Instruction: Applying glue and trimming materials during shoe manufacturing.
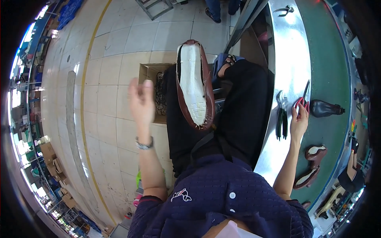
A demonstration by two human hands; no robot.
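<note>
A brown leather shoe point(193, 83) rests with its pale underside up on my left thigh, its gathered leather edge ringing a white insole. Neither hand touches it. My left hand point(141, 103) is raised to the left of it, slightly blurred, with fingers apart and nothing visible in them. On the metal ledge to the right, my right hand point(299, 122) has its fingers on the red handles of a pair of scissors point(306, 92), whose dark pointed blades face away from me. Pliers with black handles point(282, 119) lie just left of that hand.
An open cardboard box point(147, 69) with dark tangled contents stands left of my leg. Pincers point(283, 11) lie at the ledge's far end. The green conveyor belt point(323, 71) carries a black shoe-shaped piece point(326, 108) and brown shoes point(316, 155). Another person's legs point(214, 10) show ahead.
</note>
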